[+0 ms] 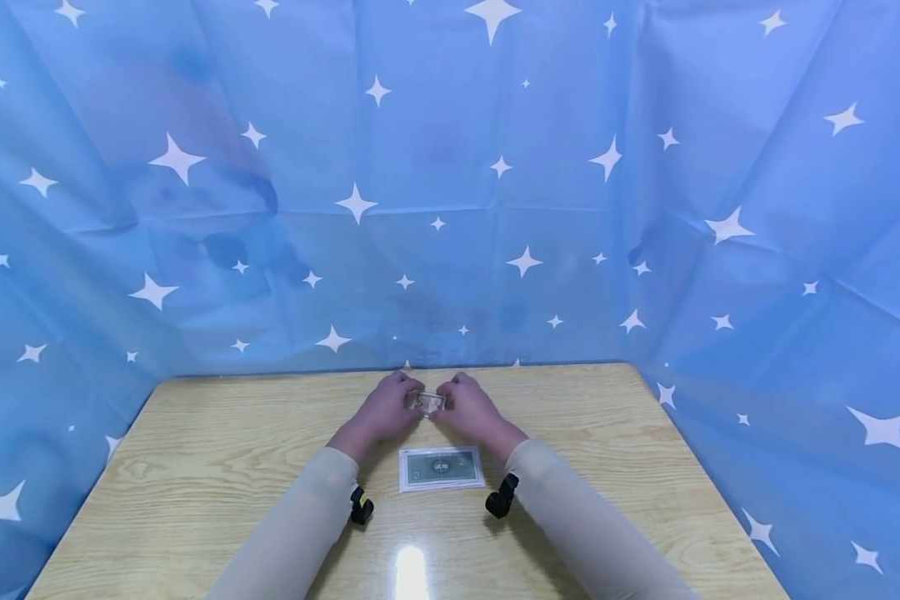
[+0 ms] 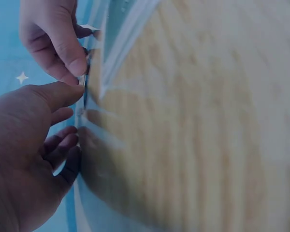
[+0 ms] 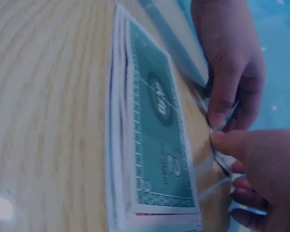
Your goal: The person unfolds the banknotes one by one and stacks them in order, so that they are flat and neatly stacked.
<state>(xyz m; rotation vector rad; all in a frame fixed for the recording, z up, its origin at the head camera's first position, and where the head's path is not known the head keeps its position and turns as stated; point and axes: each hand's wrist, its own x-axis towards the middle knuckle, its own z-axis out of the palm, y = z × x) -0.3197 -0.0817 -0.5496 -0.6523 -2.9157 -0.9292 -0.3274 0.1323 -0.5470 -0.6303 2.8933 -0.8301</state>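
Note:
Near the far edge of the table, my left hand [image 1: 388, 410] and right hand [image 1: 474, 410] hold a small, flat, rectangular piece [image 1: 430, 403] between them, one at each end. It has a grey-brown printed face; its exact kind is unclear. Both wrist views show it nearly edge-on, with thumbs and fingers pinching it. Closer to me lies a stack of green paper play notes [image 1: 441, 467] with white borders, printed with the number 2. In the right wrist view the note stack [image 3: 157, 121] shows several layers, the hands just beyond it.
The wooden table [image 1: 255, 475] reaches back to a blue curtain [image 1: 435, 167] with white stars, which also hangs at both sides. Black wrist devices [image 1: 502, 497] hang from both sleeves. Light glares off the table [image 1: 411, 573] near the front.

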